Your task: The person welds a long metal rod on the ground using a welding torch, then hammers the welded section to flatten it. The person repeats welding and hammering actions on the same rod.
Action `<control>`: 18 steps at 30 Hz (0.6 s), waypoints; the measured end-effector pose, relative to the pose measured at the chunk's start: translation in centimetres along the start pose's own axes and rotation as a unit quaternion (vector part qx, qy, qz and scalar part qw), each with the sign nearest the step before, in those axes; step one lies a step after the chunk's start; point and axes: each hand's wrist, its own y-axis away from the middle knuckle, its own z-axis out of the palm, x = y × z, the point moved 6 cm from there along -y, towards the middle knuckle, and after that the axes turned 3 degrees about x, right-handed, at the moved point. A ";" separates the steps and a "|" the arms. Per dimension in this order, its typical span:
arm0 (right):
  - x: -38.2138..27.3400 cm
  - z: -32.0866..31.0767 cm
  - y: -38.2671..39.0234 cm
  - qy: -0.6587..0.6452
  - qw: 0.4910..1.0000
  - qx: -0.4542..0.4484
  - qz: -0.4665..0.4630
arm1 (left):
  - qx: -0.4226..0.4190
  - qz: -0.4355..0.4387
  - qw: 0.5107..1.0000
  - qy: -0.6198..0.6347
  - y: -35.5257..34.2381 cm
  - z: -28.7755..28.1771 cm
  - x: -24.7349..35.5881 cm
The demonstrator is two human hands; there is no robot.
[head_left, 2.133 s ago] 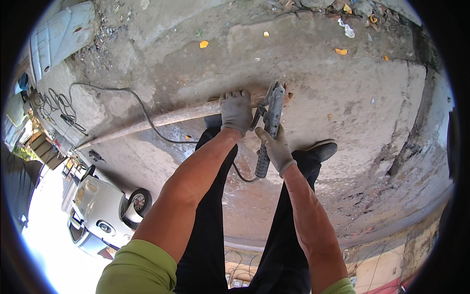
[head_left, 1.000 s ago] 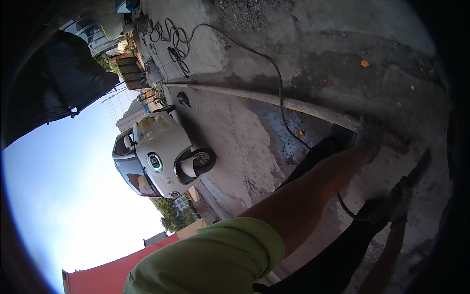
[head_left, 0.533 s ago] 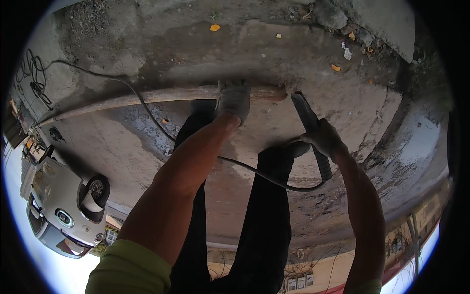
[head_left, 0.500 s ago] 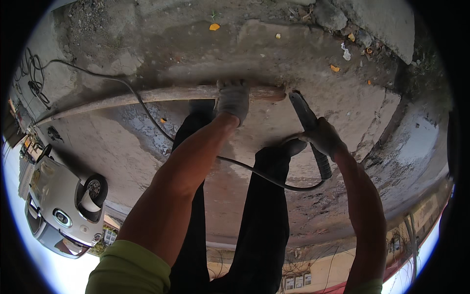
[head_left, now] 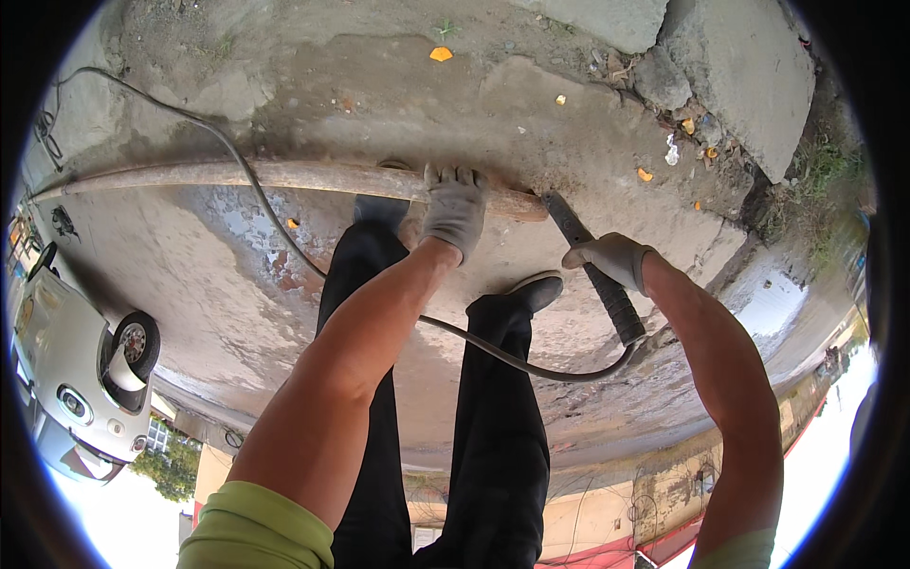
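My left hand [head_left: 453,213], in a grey glove, grips a long, rusty, pale pole [head_left: 308,175] lying across the concrete, near its right end. My right hand [head_left: 608,257], also gloved, is closed on a dark, elongated metal tool [head_left: 571,219] with a ribbed grip. The tool slants from upper left to lower right, its tip at the pole's right end; whether they touch I cannot tell. A black cable [head_left: 498,349] runs from the grip's lower end leftward under my left forearm and on over the pole.
My shoes [head_left: 538,291] are on cracked concrete [head_left: 626,133] just behind the pole. A white vehicle [head_left: 81,379] stands at the left. Broken slabs [head_left: 735,71], small yellow scraps [head_left: 441,55] and weeds [head_left: 815,199] lie at the upper right; walls with wires [head_left: 645,503] show along the lower edge.
The view swung left and back. Since the earliest frame, the tool has moved right from beside my left hand and tilted to a slant. My left hand stays on the pole.
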 end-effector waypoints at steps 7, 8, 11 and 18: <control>-4.7 -1.8 1.6 0.025 0.992 -0.072 0.105 | -0.042 -0.001 0.999 0.033 -0.1 0.1 -0.2; -4.9 -1.6 1.2 -0.003 0.990 -0.098 0.099 | -0.049 -0.002 0.998 0.040 -0.1 0.1 -0.1; -5.5 -2.1 0.6 0.014 0.988 -0.106 0.111 | -0.038 -0.008 0.997 0.068 -0.1 -0.3 -0.2; -4.6 -2.3 -0.1 0.061 0.986 -0.100 0.121 | 0.046 -0.008 0.996 0.070 0.0 0.1 -0.3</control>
